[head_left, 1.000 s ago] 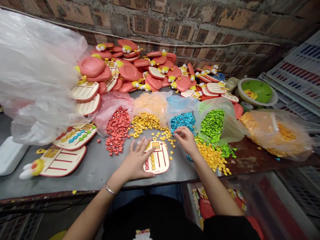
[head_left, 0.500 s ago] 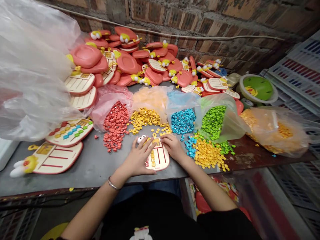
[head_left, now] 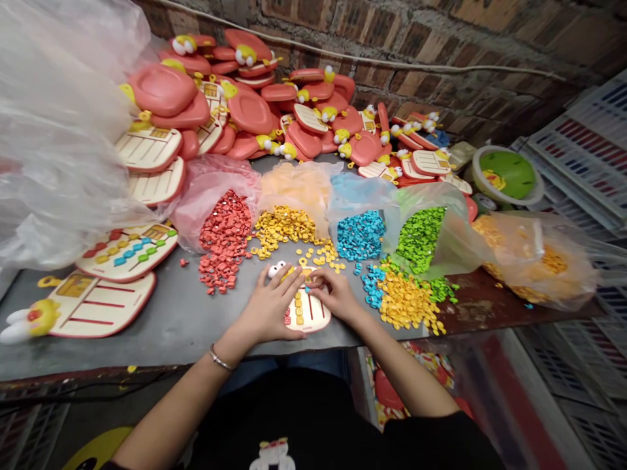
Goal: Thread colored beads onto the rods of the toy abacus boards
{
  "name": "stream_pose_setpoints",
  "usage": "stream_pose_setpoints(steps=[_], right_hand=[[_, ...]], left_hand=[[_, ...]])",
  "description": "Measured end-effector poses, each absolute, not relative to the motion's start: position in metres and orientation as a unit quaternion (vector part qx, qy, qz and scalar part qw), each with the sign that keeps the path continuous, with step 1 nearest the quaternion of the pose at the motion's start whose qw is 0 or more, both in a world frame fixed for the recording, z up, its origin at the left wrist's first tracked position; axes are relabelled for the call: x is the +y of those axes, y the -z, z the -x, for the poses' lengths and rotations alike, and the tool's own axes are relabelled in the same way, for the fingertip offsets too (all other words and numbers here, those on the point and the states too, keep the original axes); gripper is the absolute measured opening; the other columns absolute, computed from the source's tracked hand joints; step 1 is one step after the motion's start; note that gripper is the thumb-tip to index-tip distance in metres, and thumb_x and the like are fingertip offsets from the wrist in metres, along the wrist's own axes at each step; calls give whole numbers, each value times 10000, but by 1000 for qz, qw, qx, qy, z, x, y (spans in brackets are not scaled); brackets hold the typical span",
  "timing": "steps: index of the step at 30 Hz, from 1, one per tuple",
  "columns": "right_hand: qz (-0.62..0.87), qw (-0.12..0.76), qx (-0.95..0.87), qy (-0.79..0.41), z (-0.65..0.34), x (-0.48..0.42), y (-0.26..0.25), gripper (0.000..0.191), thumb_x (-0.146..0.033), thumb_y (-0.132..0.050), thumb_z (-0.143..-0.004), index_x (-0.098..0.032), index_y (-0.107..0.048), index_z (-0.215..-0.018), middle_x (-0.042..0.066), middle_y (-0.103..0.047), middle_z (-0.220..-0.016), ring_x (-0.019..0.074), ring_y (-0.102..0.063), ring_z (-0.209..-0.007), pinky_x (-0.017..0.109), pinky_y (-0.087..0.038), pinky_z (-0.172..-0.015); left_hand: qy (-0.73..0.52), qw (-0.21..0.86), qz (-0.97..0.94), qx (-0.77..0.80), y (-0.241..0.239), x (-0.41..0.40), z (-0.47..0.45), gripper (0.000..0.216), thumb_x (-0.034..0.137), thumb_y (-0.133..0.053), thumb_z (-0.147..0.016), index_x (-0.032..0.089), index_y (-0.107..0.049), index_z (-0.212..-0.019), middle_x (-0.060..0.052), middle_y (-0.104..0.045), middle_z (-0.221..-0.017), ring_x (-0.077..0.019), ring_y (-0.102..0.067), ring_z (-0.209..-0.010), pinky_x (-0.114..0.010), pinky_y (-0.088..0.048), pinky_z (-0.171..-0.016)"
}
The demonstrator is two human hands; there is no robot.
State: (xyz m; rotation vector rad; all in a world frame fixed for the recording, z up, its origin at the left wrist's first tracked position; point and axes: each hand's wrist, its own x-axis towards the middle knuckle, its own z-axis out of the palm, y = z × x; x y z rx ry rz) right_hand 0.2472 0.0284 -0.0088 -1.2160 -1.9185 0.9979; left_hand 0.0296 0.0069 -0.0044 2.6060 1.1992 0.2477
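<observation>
A cream toy board with a duck head (head_left: 306,312) lies flat on the grey table (head_left: 181,326), with red lines and a few beads in a column. My left hand (head_left: 270,307) grips its left side. My right hand (head_left: 334,296) rests at its top edge, fingertips bent down on the board; anything between them is too small to tell. Loose beads lie nearby in open bags: red (head_left: 224,241), yellow (head_left: 285,225), blue (head_left: 359,235) and green (head_left: 421,238). A spilled yellow-orange heap (head_left: 404,301) lies right of my right hand.
Coral-pink duck toys (head_left: 255,111) are heaped against the brick wall (head_left: 392,39). A clear plastic sheet (head_left: 53,130) bulges at the left, above beaded boards (head_left: 127,251). A green bowl (head_left: 507,175) and an orange bead bag (head_left: 539,261) sit right. Toys fill a crate (head_left: 386,391) below the table edge.
My right hand has moved left and down from the blue beads to the board's top edge. My left hand stays on the board. The whole view has shifted slightly left.
</observation>
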Motion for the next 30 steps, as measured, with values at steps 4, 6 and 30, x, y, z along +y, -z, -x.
stream_pose_setpoints(steps=[4,6,30], right_hand=[[386,257,-786,-409,-251,28,-8,166,-295,-688,-826,-216,-652,-967,28,-700,-854,185,-653,-808,323,-512,-783],[385,245,-795,-400,-264,28,-16,170,-315,-680,-840,-226,-661,-983,25,-700,-868,189,-642,-824,326,-505,-787],[431,314,-816,-225,-255,55,2,85,-221,-597,-897,-203,-663,-846,65,-651,-869,220,-575,-871,376,-482,-793]], left_hand=[[-93,120,-899,412,5,7,-29,1094,778,-639,-611,192,-336,-1484,-119,-275,-1565,-378,-185,-1433,-561,48,-1146],[-95,114,-900,409,5,7,-28,1031,759,-663,-606,220,-407,-1447,-120,-265,-1569,-385,-175,-1434,-575,30,-1141],[-93,135,-906,391,4,7,-26,997,827,-581,-638,201,-447,-1403,-141,-239,-1575,-390,-142,-1441,-586,58,-1130]])
